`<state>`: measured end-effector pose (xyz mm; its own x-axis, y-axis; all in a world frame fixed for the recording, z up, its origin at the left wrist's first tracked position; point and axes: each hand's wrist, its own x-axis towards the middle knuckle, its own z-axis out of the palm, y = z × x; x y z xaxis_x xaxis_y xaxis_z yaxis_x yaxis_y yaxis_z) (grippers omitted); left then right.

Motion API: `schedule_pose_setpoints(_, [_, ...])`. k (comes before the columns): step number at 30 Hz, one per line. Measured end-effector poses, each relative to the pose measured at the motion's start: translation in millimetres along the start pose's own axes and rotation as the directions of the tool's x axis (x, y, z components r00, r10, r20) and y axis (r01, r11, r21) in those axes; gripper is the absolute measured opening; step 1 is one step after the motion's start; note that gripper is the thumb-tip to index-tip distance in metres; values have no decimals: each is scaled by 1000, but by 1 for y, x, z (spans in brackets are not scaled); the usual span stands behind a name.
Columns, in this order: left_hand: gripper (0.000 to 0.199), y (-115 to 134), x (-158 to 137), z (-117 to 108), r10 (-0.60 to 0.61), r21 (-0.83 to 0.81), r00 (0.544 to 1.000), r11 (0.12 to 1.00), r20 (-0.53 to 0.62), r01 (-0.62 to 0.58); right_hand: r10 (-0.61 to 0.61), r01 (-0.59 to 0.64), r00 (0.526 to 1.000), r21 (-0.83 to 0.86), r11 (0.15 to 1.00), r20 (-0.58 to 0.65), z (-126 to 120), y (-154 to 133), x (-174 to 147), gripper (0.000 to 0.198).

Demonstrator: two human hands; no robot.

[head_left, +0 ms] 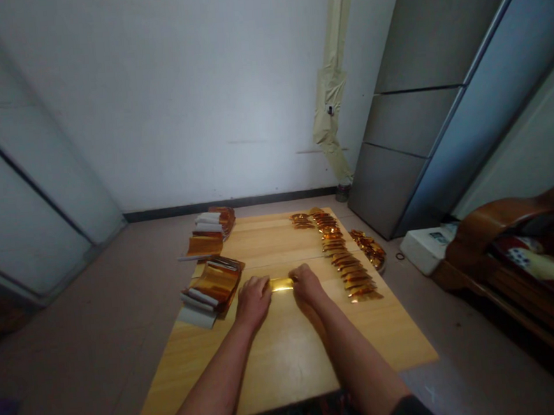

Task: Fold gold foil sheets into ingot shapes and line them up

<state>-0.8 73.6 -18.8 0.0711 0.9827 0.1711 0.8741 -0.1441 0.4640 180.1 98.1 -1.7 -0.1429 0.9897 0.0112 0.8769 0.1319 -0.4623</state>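
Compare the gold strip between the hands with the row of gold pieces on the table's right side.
The gold strip is a single piece; the row of gold pieces holds many. The strip is held between the left hand and right hand; the row lies untouched on the table. Both are shiny and gold-coloured.

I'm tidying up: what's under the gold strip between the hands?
Wooden tabletop shows around the gold strip; whatever lies directly beneath is covered. The left hand and right hand hide its ends.
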Motion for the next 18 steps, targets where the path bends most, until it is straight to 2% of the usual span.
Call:
schedule_pose_setpoints(4, [36,5,-3,-2,-9,104,999,995,-35,13,29,-30,1000,37,999,10,-1,-3,-1,39])
schedule_pose_setpoints(7, [35,6,-5,-3,10,105,998,994,-54,-4,23,-22,1000,92,996,-17,-2,-3,-3,40])
schedule_pose_setpoints(12, [35,8,-8,-4,44,66,995,997,-87,-39,-40,81,986,257,963,-162,3,2,-12,42])
schedule_pose_setpoints(18, [31,10,-11,-7,102,27,988,995,-120,-99,-96,152,966,230,961,-239,11,7,-19,35])
